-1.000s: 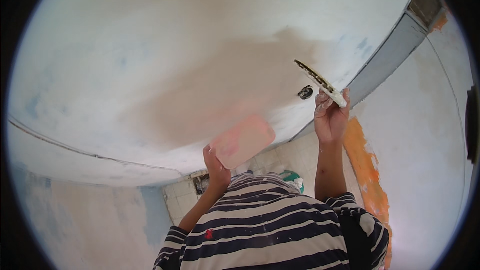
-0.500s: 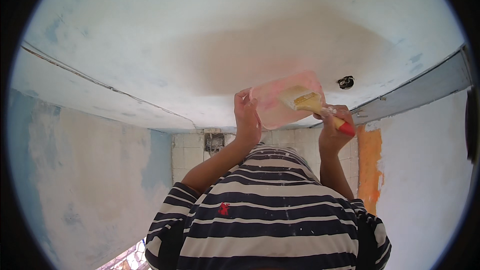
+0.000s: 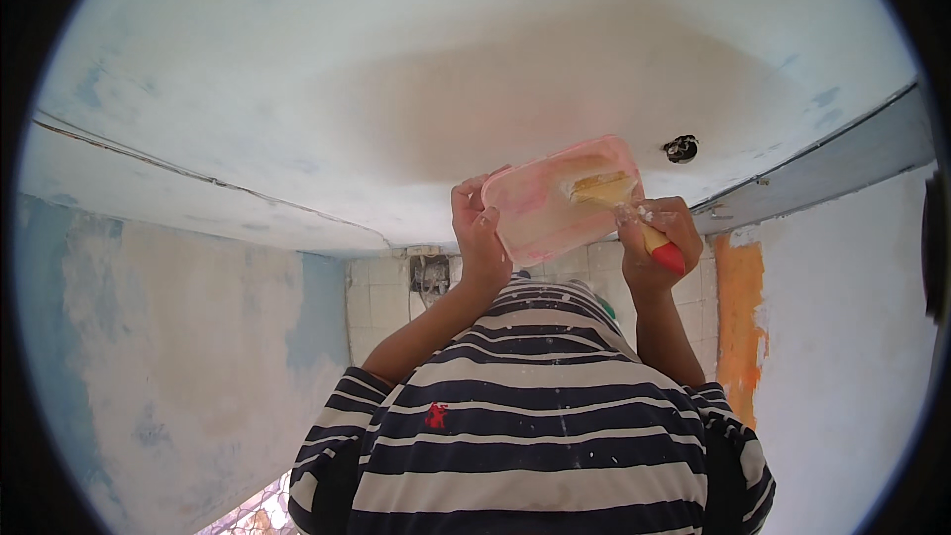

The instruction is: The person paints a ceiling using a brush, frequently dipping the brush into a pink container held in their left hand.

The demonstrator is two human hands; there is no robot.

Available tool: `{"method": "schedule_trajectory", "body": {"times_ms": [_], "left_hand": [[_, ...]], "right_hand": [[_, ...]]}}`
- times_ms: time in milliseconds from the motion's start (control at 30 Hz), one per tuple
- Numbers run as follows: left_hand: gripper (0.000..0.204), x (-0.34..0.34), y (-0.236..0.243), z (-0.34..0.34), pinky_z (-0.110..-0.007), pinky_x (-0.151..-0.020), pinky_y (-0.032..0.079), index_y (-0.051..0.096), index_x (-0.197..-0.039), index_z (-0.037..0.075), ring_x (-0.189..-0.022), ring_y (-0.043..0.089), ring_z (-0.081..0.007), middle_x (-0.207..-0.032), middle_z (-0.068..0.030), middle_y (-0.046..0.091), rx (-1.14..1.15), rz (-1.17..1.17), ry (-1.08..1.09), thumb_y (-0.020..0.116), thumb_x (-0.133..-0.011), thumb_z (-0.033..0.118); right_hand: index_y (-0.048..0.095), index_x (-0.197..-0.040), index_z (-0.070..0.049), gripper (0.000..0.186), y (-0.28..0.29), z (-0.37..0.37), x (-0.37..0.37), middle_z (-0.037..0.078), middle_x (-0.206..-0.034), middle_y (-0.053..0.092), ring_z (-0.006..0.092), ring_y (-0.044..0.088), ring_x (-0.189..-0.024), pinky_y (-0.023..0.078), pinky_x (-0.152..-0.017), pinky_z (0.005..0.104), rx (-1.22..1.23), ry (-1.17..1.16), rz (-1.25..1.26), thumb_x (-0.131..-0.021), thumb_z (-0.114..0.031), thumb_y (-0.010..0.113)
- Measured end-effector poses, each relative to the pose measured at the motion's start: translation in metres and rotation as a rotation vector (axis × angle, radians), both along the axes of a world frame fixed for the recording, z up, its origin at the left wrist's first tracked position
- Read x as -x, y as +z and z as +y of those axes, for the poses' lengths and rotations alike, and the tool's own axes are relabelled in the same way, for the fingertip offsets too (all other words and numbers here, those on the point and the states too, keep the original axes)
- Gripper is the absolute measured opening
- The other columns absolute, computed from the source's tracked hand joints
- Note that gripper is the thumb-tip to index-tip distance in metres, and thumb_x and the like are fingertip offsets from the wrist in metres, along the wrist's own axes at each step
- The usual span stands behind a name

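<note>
My left hand (image 3: pixel 478 243) grips the left end of a shallow pink plastic tray (image 3: pixel 535 223) with pale, streaky material in it. My right hand (image 3: pixel 656 243), spotted with white, is closed around a paintbrush (image 3: pixel 666 256) with a pale wooden handle and red tip. The brush's wide bristles lie over the inside of the tray, which appears to be touched by them. Both hands are just in front of a whitish wall (image 3: pixel 416 59), above my striped shirt.
A small black round fitting (image 3: pixel 681 149) sits on the wall to the right. A thin cable (image 3: pixel 213 181) runs along the left. A grey strip (image 3: pixel 822 178), an orange-painted patch (image 3: pixel 738 327), side walls with blue patches (image 3: pixel 322 307) and floor tiles (image 3: pixel 371 302) also show.
My right hand has brought the brush from upright at the right down into the tray. The tray rose slightly in view, then shifted a little left as the brush turned in it.
</note>
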State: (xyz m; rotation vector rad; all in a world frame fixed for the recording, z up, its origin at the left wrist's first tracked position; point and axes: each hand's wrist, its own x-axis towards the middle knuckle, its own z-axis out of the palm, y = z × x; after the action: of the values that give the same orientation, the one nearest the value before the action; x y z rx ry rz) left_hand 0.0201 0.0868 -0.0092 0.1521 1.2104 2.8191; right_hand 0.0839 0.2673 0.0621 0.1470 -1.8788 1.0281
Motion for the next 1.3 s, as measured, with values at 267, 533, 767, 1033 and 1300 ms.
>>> {"method": "schedule_trajectory", "body": {"times_ms": [267,533,767,1033,1300], "left_hand": [[0.047,0.001,0.009,0.001,-0.045,-0.107,0.04,0.038,-0.119,0.005,-0.123,0.049,-0.031,-0.132,-0.0235,0.047,-0.029,-0.039,0.024,0.052,-0.074,0.008],[0.049,0.008,0.013,0.002,-0.045,-0.107,0.04,0.038,-0.121,0.005,-0.124,0.048,-0.0316,-0.132,-0.0231,0.047,-0.052,0.046,0.022,0.056,-0.076,0.013],[0.049,0.006,0.007,-0.004,-0.045,-0.107,0.04,0.038,-0.121,0.006,-0.124,0.048,-0.0317,-0.133,-0.0229,0.047,-0.036,0.015,0.043,0.056,-0.076,0.014],[0.044,0.003,0.007,-0.02,-0.043,-0.104,0.044,0.036,-0.123,0.008,-0.122,0.051,-0.0295,-0.131,-0.0197,0.049,0.01,0.084,0.088,0.054,-0.089,0.03],[0.034,0.001,0.003,-0.029,-0.041,-0.103,0.044,0.036,-0.122,0.005,-0.12,0.052,-0.0267,-0.126,-0.0176,0.05,0.0,-0.041,0.068,0.047,-0.092,0.018]], "right_hand": [[0.054,-0.074,-0.001,0.026,-0.003,0.007,-0.001,0.013,-0.074,0.062,0.023,0.061,-0.062,0.048,-0.055,0.0279,-0.04,0.068,-0.092,-0.065,0.002,0.077],[0.053,-0.073,0.0,0.019,0.001,0.005,-0.002,0.013,-0.074,0.063,0.0211,0.062,-0.064,0.049,-0.058,0.0287,-0.002,0.056,-0.118,-0.069,0.006,0.071],[0.055,-0.077,0.0,0.018,0.006,0.003,-0.004,0.013,-0.075,0.064,0.0212,0.063,-0.067,0.05,-0.059,0.0293,0.068,0.037,0.008,-0.07,0.006,0.07],[0.055,-0.086,-0.001,0.026,0.008,-0.01,0.001,0.016,-0.089,0.065,0.0241,0.065,-0.078,0.053,-0.07,0.0325,-0.036,0.117,-0.156,-0.069,0.004,0.075],[0.057,-0.095,-0.004,0.026,-0.001,-0.007,0.0,0.016,-0.099,0.063,0.0252,0.064,-0.091,0.054,-0.074,0.0337,-0.048,0.209,-0.174,-0.075,0.003,0.071]]}}
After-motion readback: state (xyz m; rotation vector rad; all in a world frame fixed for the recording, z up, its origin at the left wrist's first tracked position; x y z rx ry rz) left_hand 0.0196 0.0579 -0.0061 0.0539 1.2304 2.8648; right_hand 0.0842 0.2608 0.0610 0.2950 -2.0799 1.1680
